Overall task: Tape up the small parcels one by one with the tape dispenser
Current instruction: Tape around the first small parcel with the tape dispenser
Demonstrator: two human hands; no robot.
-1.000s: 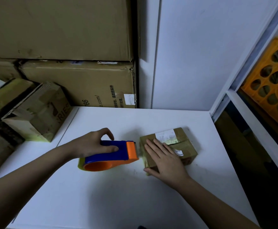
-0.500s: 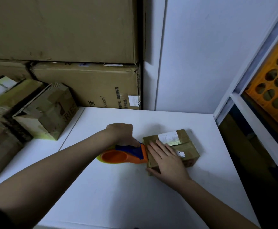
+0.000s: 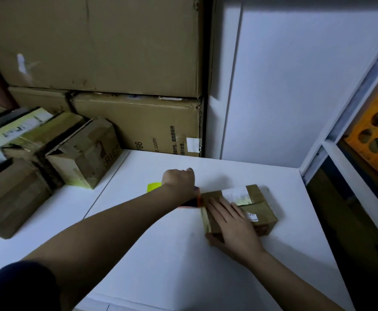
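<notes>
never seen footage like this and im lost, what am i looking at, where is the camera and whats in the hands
There is no machine here: a person works with two bare hands, and the single camera sits on their head, looking forward and down. So the arms reaching in from the bottom are the wearer's own.

On the white table lies a small parcel, a brown cardboard box with a white label. The right hand lies flat on it with straight fingers, pinning it down. The left hand grips the tape dispenser, blue and orange, mostly hidden under the wrist, with its front end at the parcel's left edge. A bit of yellow-green shows behind the wrist, probably its tape roll.

More small boxes are piled at the left, and large cartons are stacked behind.
</notes>
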